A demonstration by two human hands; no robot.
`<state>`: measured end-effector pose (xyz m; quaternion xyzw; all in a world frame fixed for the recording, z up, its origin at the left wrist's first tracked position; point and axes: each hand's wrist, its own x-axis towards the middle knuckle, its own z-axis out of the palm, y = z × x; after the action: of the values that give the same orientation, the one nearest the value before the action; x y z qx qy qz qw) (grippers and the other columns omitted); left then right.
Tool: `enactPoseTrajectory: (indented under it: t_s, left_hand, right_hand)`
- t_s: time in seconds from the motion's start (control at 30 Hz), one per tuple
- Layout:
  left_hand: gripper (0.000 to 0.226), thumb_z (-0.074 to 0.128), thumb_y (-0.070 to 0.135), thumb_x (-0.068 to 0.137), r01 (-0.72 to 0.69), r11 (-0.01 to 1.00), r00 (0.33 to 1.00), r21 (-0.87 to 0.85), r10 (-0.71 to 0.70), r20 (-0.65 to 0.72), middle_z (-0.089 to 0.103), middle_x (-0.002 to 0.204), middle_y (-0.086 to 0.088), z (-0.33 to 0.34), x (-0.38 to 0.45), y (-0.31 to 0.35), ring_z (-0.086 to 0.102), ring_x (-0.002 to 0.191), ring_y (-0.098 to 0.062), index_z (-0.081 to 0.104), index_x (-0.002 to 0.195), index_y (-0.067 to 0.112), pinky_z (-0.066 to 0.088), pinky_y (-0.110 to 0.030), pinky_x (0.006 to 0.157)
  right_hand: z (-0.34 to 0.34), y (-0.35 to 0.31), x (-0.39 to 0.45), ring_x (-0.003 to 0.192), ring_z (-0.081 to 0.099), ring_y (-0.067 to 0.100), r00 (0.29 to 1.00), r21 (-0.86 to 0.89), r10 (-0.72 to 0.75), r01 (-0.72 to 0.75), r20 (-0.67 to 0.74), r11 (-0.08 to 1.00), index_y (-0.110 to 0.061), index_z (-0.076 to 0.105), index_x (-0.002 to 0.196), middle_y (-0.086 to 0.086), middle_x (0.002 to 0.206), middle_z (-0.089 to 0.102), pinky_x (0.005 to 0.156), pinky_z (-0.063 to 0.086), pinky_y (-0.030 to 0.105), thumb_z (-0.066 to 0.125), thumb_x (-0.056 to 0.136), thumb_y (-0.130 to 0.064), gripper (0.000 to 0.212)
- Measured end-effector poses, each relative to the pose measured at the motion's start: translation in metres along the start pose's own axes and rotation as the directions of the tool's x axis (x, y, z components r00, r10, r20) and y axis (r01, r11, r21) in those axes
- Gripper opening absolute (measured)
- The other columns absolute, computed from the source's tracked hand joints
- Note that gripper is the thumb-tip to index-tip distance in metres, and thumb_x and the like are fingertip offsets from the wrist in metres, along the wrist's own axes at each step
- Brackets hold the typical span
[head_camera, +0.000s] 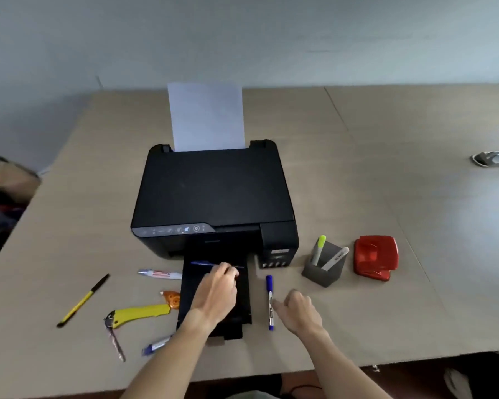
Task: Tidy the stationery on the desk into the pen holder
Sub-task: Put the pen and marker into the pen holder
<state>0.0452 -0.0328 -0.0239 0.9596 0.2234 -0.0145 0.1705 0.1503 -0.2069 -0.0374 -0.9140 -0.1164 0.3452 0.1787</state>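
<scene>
Pen holder (324,264), grey, stands on the beige table (386,174) right of the black printer (213,197), holding two markers. A pale wall backs the table. Red hole punch (375,258) sits right of the holder. Blue marker (270,302) lies before the printer's right corner; yellow cutter (140,312), correction pen (159,274) and black-yellow pen (82,300) lie to its front left. Left hand (216,292) pinches a blue pen (205,264) over the printer's output tray; right hand (298,312) loosely curled, touching nothing.
</scene>
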Motion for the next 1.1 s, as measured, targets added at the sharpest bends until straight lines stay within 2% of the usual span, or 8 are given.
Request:
enactPoseTrajectory:
  t_s: [0.2, 0.3, 0.47, 0.63, 0.73, 0.87, 1.0, 1.1]
  left_hand:
    - [0.054, 0.07, 0.003, 0.073, 0.102, 0.97, 0.99, 0.222, -0.122, 0.075, 0.056, 0.137, -0.014, 0.004, -0.017, -0.047, 0.066, 0.096, -0.026, 0.06, 0.126, 0.009, 0.06, -0.036, 0.073]
    - [0.067, 0.057, -0.002, 0.079, 0.123, 0.964, 0.986, 0.235, -0.145, 0.078, 0.042, 0.148, -0.016, 0.003, -0.004, -0.056, 0.058, 0.114, -0.029, 0.04, 0.143, 0.008, 0.056, -0.037, 0.088]
    - [0.046, 0.057, 0.005, 0.086, 0.179, 0.952, 0.972, 0.247, -0.21, 0.105, 0.054, 0.122, -0.012, 0.002, 0.01, -0.056, 0.057, 0.108, -0.029, 0.049, 0.131, 0.011, 0.053, -0.039, 0.085]
    - [0.044, 0.069, 0.009, 0.078, 0.051, 0.944, 0.982, 0.325, -0.107, 0.154, 0.06, 0.114, -0.01, 0.01, 0.007, -0.027, 0.057, 0.105, -0.027, 0.057, 0.121, 0.011, 0.052, -0.037, 0.086]
    - [0.056, 0.073, 0.004, 0.07, -0.007, 0.933, 0.988, 0.361, -0.049, 0.146, 0.06, 0.116, -0.011, 0.016, 0.002, -0.01, 0.054, 0.107, -0.029, 0.054, 0.122, 0.011, 0.047, -0.037, 0.089]
    - [0.054, 0.081, -0.004, 0.051, -0.123, 0.934, 0.979, 0.335, 0.059, 0.194, 0.065, 0.084, -0.005, 0.014, 0.001, 0.014, 0.061, 0.079, -0.025, 0.061, 0.098, 0.014, 0.049, -0.037, 0.069]
    - [0.016, 0.056, 0.01, 0.092, -0.31, 0.942, 0.948, 0.129, 0.295, 0.119, 0.065, 0.089, 0.003, 0.002, 0.008, 0.042, 0.066, 0.075, -0.017, 0.055, 0.102, 0.022, 0.053, -0.031, 0.065]
    - [0.019, 0.053, 0.011, 0.096, -0.378, 0.924, 0.926, 0.062, 0.377, 0.031, 0.063, 0.096, 0.003, -0.009, 0.019, 0.063, 0.067, 0.07, -0.014, 0.055, 0.112, 0.021, 0.055, -0.025, 0.056]
  right_hand:
    - [0.035, -0.004, -0.009, 0.09, 0.064, 0.032, 0.999, -0.084, 0.037, -0.033, 0.041, 0.996, -0.014, 0.047, 0.083, 0.007, 0.092, 0.057, 0.067, 0.046, 0.033, 0.049, 0.083, -0.024, 0.011]
    - [0.03, 0.007, -0.009, 0.092, 0.063, 0.033, 0.999, -0.139, -0.019, 0.012, -0.05, 0.99, -0.011, 0.049, 0.091, 0.008, 0.092, 0.056, 0.067, 0.045, 0.035, 0.046, 0.089, -0.026, 0.015]
    - [0.003, 0.046, -0.018, 0.078, 0.06, 0.038, 0.937, -0.034, -0.164, 0.161, -0.309, 0.986, -0.016, 0.043, 0.086, 0.009, 0.081, 0.062, 0.063, 0.037, 0.039, 0.041, 0.096, -0.017, 0.011]
    - [-0.052, 0.069, -0.021, 0.076, 0.057, 0.035, 0.8, -0.038, -0.127, 0.129, -0.587, 0.991, -0.01, 0.054, 0.091, 0.009, 0.087, 0.061, 0.071, 0.039, 0.039, 0.045, 0.096, -0.009, 0.011]
    - [-0.078, 0.073, -0.016, 0.077, 0.056, 0.032, 0.773, -0.091, -0.137, 0.103, -0.62, 0.991, -0.011, 0.056, 0.098, 0.008, 0.09, 0.059, 0.073, 0.042, 0.04, 0.045, 0.097, -0.015, 0.012]
    - [-0.104, 0.068, -0.01, 0.08, 0.056, 0.031, 0.765, -0.173, -0.209, 0.129, -0.609, 0.976, -0.01, 0.059, 0.098, 0.008, 0.091, 0.058, 0.075, 0.04, 0.037, 0.047, 0.096, -0.02, 0.015]
    - [-0.115, 0.052, -0.004, 0.084, 0.056, 0.031, 0.779, -0.166, -0.234, 0.168, -0.581, 0.972, -0.008, 0.058, 0.098, 0.009, 0.096, 0.058, 0.079, 0.04, 0.039, 0.049, 0.094, -0.014, 0.011]
    - [-0.114, 0.042, -0.001, 0.086, 0.057, 0.03, 0.797, -0.111, -0.227, 0.199, -0.559, 0.974, -0.01, 0.055, 0.102, 0.009, 0.1, 0.06, 0.079, 0.04, 0.036, 0.048, 0.092, -0.007, 0.013]
